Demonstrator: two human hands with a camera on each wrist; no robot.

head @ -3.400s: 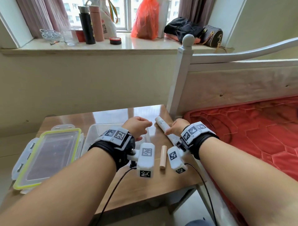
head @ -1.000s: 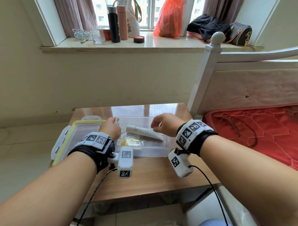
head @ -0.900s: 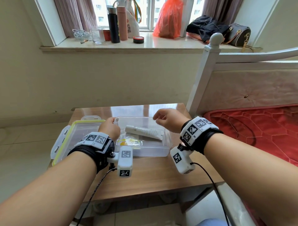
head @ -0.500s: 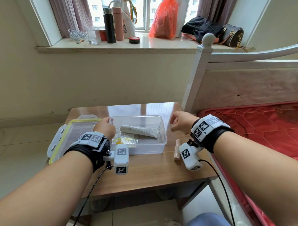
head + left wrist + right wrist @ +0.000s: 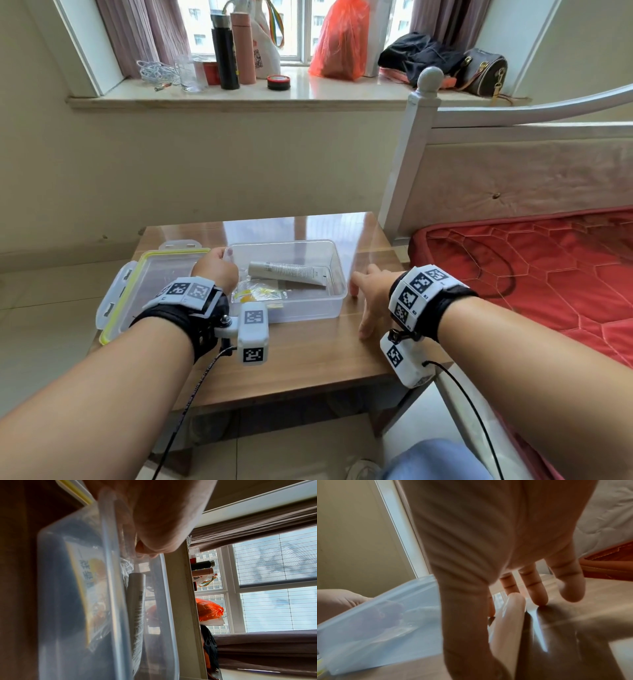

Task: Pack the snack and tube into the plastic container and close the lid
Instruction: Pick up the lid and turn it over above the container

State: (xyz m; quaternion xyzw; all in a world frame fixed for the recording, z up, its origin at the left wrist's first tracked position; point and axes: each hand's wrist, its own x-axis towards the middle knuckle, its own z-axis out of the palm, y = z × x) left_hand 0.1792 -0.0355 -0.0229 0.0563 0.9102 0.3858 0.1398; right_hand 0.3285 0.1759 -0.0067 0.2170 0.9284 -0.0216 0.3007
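Note:
The clear plastic container (image 5: 308, 310) stands mid-table on the wooden table (image 5: 308, 353). Inside lie the white tube (image 5: 287, 272) (image 5: 137, 615) and the yellow-printed snack packet (image 5: 258, 294) (image 5: 89, 595). My left hand (image 5: 214, 270) (image 5: 154, 513) grips the container's left rim, thumb over the edge. The yellow-sealed lid (image 5: 154, 284) lies flat on the left. My right hand (image 5: 370, 298) (image 5: 488, 540) is down on the table right of the container, fingers straight. A small beige stick (image 5: 510, 622) lies beneath it, between thumb and fingers, hidden in the head view.
A bed with a red mattress (image 5: 531, 274) and a white bedpost (image 5: 407, 154) border the table's right side. The windowsill behind holds bottles (image 5: 233, 44) and an orange bag (image 5: 339, 37). Bare floor lies left of the table.
My right hand let go of the white tube in the container, moved right and came down over the beige stick. My left hand stayed on the container's rim.

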